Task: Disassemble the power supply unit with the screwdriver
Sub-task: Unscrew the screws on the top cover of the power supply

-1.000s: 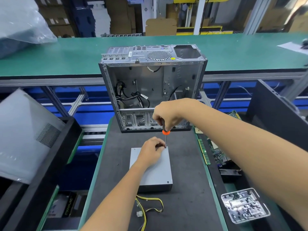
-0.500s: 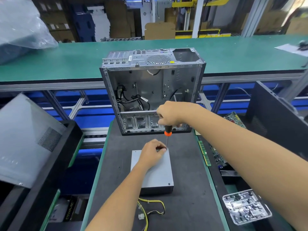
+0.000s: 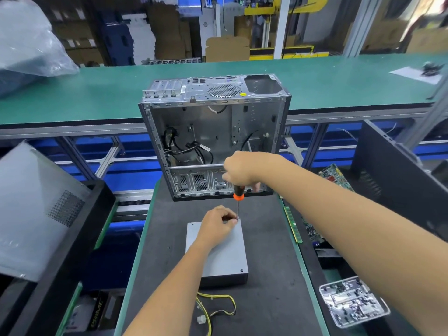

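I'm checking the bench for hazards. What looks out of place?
Nothing is spilled or broken. Only the yellow wires trail loose off the power supply unit toward the mat's near edge, where an arm could snag them.

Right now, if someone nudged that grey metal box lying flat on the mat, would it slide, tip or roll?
The grey metal box lies low and flat, so it would probably slide, not tip or roll. It looks like sheet metal, likely stiff and fairly heavy. The yellow wires trailing from it look floppy and might drag.
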`<action>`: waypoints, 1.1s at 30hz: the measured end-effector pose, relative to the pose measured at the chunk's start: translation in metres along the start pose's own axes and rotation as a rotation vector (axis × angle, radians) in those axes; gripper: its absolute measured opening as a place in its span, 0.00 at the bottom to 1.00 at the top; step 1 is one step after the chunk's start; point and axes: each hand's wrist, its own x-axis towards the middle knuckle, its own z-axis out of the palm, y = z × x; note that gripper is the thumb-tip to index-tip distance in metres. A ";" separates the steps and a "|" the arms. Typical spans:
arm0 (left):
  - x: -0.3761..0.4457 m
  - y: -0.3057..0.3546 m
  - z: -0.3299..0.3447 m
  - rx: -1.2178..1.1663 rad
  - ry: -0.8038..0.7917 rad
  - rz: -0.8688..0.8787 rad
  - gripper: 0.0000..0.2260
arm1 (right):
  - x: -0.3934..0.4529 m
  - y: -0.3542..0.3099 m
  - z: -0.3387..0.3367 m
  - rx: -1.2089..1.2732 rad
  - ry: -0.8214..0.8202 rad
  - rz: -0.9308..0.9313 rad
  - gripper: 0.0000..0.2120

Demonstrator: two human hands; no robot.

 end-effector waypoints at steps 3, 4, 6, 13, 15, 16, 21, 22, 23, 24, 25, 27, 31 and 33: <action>-0.001 0.000 -0.001 0.042 -0.006 0.017 0.08 | -0.003 0.008 -0.001 0.088 -0.016 -0.070 0.10; -0.001 0.000 -0.001 0.048 -0.011 0.020 0.09 | -0.006 0.010 -0.001 0.122 -0.015 -0.093 0.12; -0.001 0.001 -0.002 0.042 -0.007 0.023 0.09 | -0.010 0.013 -0.002 0.189 -0.001 -0.140 0.14; -0.002 0.001 -0.001 0.038 -0.001 0.009 0.10 | -0.012 0.011 0.008 0.060 0.080 0.049 0.07; -0.002 0.001 -0.001 0.051 -0.007 0.014 0.10 | -0.009 0.013 0.012 0.056 0.094 0.083 0.07; -0.001 0.001 -0.001 0.065 -0.015 0.018 0.09 | -0.008 0.013 0.012 0.122 0.086 0.062 0.07; -0.001 0.004 -0.004 0.113 -0.032 0.030 0.07 | -0.012 0.014 -0.001 0.242 0.094 -0.228 0.15; -0.001 0.004 -0.004 0.115 -0.032 0.030 0.07 | -0.012 0.013 0.001 0.283 0.087 -0.240 0.15; -0.001 0.004 -0.004 0.114 -0.030 0.031 0.07 | -0.011 0.012 0.003 0.312 0.078 -0.230 0.14; -0.001 0.004 -0.003 0.112 -0.029 0.033 0.07 | -0.009 0.010 0.006 0.339 0.077 -0.203 0.12; -0.001 0.003 -0.003 0.111 -0.029 0.033 0.07 | -0.007 0.008 0.010 0.347 0.085 -0.160 0.09; -0.002 0.004 -0.003 0.110 -0.027 0.030 0.07 | -0.003 0.006 0.011 0.248 0.136 -0.066 0.09; -0.002 0.005 -0.002 0.096 -0.037 0.012 0.08 | 0.002 0.007 0.013 0.038 0.216 0.046 0.20; -0.002 0.005 -0.002 0.089 -0.037 0.000 0.09 | 0.002 0.008 0.014 0.086 0.174 0.013 0.16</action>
